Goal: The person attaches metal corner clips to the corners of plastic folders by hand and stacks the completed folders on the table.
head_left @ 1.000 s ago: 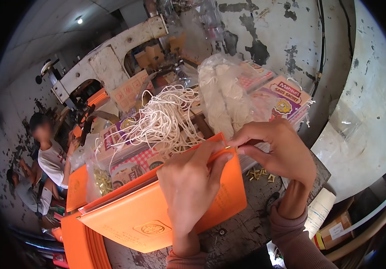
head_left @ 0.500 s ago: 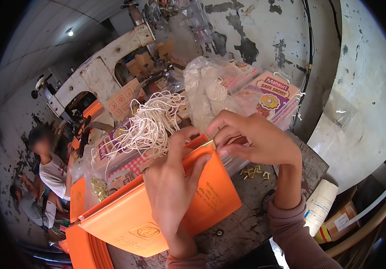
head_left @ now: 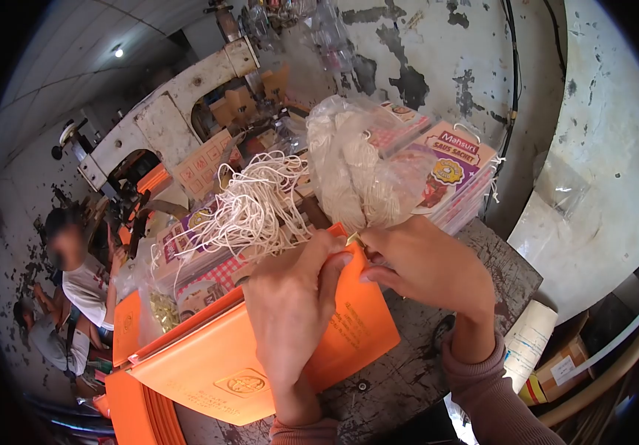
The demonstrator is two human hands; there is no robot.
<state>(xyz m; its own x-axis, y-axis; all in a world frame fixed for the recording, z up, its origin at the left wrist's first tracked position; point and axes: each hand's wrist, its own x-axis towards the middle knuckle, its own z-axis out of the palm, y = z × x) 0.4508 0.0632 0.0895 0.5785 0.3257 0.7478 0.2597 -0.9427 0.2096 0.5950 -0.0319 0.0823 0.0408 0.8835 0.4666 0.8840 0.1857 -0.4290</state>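
Observation:
An orange folder (head_left: 223, 382) with an embossed round emblem stands on edge on the worn table. My left hand (head_left: 293, 297) pinches its upper edge near the right corner, thumb on the near side. At that same corner, my right hand (head_left: 427, 267) has its fingers closed on a small gold metal clip (head_left: 353, 239) at the folder's edge. Behind the folder lies a tangle of white cords (head_left: 256, 200), on top of printed packs.
Further orange folders (head_left: 141, 408) are stacked at lower left, near a bag of gold clips (head_left: 164, 310). Printed packs (head_left: 453, 167) and a plastic bag of cord (head_left: 356, 163) stand behind. Two people (head_left: 86, 282) sit at far left. A paper roll (head_left: 531, 337) is at right.
The camera view has shifted slightly. My right hand has lowered at the folder's corner, and its fingers have closed in on the gold clip. The loose clips on the table are now mostly hidden behind it.

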